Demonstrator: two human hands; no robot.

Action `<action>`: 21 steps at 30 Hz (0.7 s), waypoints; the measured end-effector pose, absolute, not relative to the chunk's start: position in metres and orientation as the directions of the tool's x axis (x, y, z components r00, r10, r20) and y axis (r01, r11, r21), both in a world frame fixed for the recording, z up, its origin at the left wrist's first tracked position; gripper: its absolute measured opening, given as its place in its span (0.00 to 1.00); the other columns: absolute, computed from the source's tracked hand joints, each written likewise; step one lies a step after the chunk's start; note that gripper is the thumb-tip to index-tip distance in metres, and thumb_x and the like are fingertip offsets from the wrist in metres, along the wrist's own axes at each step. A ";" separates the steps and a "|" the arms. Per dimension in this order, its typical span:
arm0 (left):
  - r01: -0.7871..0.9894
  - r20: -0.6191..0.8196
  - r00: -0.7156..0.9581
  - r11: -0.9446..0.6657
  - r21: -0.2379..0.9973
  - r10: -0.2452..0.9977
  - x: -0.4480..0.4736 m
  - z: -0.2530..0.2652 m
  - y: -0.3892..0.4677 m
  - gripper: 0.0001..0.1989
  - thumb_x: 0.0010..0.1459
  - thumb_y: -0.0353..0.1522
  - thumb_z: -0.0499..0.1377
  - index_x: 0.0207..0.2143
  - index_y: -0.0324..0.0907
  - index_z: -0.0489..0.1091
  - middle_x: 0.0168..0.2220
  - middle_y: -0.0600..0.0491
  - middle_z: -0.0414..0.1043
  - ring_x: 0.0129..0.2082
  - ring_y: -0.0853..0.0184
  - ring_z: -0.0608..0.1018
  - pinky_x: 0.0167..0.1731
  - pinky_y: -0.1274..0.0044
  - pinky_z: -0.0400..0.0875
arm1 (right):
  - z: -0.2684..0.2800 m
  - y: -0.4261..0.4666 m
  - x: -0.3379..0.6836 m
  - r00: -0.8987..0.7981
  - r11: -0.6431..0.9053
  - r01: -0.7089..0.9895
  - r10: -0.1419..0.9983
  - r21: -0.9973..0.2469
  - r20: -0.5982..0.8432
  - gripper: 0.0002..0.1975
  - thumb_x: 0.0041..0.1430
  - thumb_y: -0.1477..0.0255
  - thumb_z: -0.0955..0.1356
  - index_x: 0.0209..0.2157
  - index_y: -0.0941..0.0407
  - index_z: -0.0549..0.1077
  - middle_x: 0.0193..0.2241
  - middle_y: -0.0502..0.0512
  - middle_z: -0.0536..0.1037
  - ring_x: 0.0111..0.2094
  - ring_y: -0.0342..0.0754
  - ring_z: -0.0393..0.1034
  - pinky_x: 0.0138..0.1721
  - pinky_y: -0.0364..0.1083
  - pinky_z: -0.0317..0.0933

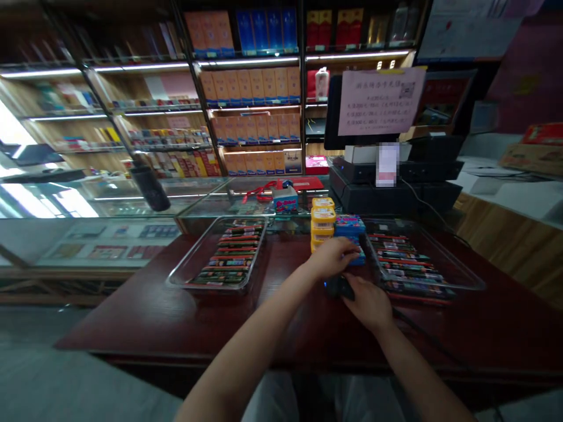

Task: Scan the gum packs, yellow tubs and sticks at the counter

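Observation:
My right hand (369, 302) is wrapped round a black handheld scanner (338, 287) with a small blue light, held low over the dark red table. Just beyond it, my left hand (331, 258) reaches across with bent fingers at the front of a stack of blue boxes (349, 223). Whether those fingers grip a box is hidden. Left of the blue boxes stands a stack of yellow tubs (322, 218) with white lids, close to my left hand. A clear tray (477, 285) of dark slim packs lies to the right of my hands.
Another clear tray (173, 280) with similar packs sits on the left of the table (145, 319). Behind are a glass counter (200, 206), a small teal box (285, 200) and a monitor with a pink notice (382, 102). A cable (426, 334) trails over the table's right side.

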State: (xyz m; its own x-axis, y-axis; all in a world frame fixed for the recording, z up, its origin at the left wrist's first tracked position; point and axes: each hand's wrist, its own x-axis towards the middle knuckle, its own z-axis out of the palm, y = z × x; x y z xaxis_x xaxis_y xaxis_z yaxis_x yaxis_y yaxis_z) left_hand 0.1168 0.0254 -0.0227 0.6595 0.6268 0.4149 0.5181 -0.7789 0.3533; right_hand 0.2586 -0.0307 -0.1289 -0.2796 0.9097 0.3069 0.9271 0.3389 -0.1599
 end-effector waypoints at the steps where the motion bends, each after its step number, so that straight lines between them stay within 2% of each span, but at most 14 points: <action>1: 0.519 0.425 0.653 -0.779 0.353 0.627 0.098 -0.021 0.021 0.12 0.60 0.32 0.53 0.41 0.39 0.73 0.39 0.48 0.76 0.39 0.66 0.75 0.42 0.76 0.68 | -0.131 -0.031 0.259 -0.284 0.345 0.926 0.904 -0.154 0.320 0.21 0.59 0.65 0.62 0.53 0.56 0.65 0.40 0.58 0.76 0.38 0.51 0.72 0.36 0.46 0.61; 4: 0.592 0.443 0.588 -0.733 0.335 0.677 0.034 -0.018 0.018 0.11 0.59 0.32 0.53 0.39 0.39 0.74 0.38 0.48 0.76 0.39 0.67 0.75 0.42 0.76 0.68 | -0.136 -0.032 0.261 -0.303 0.372 0.916 0.888 -0.151 0.347 0.20 0.59 0.65 0.62 0.53 0.55 0.65 0.39 0.57 0.76 0.38 0.51 0.72 0.36 0.47 0.62; 6: 0.707 0.448 0.472 -0.630 0.322 0.759 -0.013 -0.017 0.023 0.12 0.59 0.32 0.52 0.39 0.40 0.74 0.38 0.49 0.76 0.39 0.67 0.75 0.41 0.76 0.68 | -0.139 -0.032 0.261 -0.312 0.384 0.911 0.878 -0.148 0.362 0.20 0.60 0.66 0.62 0.52 0.55 0.65 0.39 0.56 0.76 0.38 0.51 0.72 0.37 0.47 0.62; 9: 0.886 0.433 0.171 -0.330 0.324 0.885 -0.083 -0.019 0.035 0.13 0.59 0.33 0.51 0.39 0.41 0.74 0.38 0.50 0.76 0.39 0.65 0.75 0.40 0.75 0.69 | -0.142 -0.031 0.262 -0.311 0.388 0.911 0.871 -0.143 0.381 0.19 0.59 0.66 0.62 0.52 0.55 0.65 0.39 0.55 0.76 0.37 0.51 0.72 0.37 0.47 0.62; 12: 0.971 0.373 -0.076 -0.016 0.240 0.925 -0.137 -0.029 0.045 0.14 0.57 0.32 0.52 0.41 0.41 0.74 0.41 0.48 0.75 0.42 0.62 0.75 0.42 0.73 0.68 | -0.143 -0.030 0.261 -0.306 0.381 0.915 0.871 -0.135 0.383 0.19 0.58 0.66 0.63 0.51 0.55 0.66 0.39 0.55 0.77 0.37 0.51 0.73 0.36 0.47 0.62; 15: 0.984 0.283 -0.161 0.132 0.119 0.945 -0.162 -0.044 0.052 0.15 0.55 0.30 0.52 0.43 0.42 0.72 0.46 0.46 0.72 0.46 0.59 0.73 0.45 0.72 0.67 | -0.143 -0.029 0.261 -0.304 0.372 0.921 0.874 -0.119 0.380 0.20 0.58 0.66 0.63 0.51 0.55 0.65 0.39 0.55 0.77 0.37 0.51 0.72 0.36 0.47 0.62; 18: 0.980 0.165 -0.199 0.194 0.047 0.966 -0.167 -0.057 0.055 0.17 0.54 0.30 0.52 0.46 0.40 0.70 0.49 0.43 0.67 0.47 0.58 0.72 0.45 0.71 0.67 | -0.143 -0.029 0.260 -0.299 0.363 0.926 0.874 -0.106 0.382 0.20 0.58 0.65 0.63 0.51 0.55 0.65 0.40 0.56 0.77 0.38 0.51 0.72 0.37 0.47 0.61; 21: 0.972 0.152 -0.228 0.232 -0.015 0.962 -0.165 -0.062 0.056 0.19 0.53 0.30 0.53 0.48 0.38 0.67 0.51 0.39 0.63 0.50 0.52 0.68 0.44 0.65 0.67 | -0.143 -0.029 0.260 -0.286 0.349 0.932 0.876 -0.100 0.388 0.20 0.58 0.66 0.63 0.51 0.55 0.66 0.40 0.56 0.77 0.39 0.51 0.72 0.37 0.47 0.62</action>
State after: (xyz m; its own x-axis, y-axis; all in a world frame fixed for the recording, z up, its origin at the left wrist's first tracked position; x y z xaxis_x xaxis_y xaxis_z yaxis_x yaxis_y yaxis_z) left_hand -0.1646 0.0557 -0.0624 -0.2275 0.9618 0.1519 0.9725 0.2325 -0.0154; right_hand 0.2597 -0.0292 -0.1432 -0.2863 0.8761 0.3879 0.9318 0.3489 -0.1003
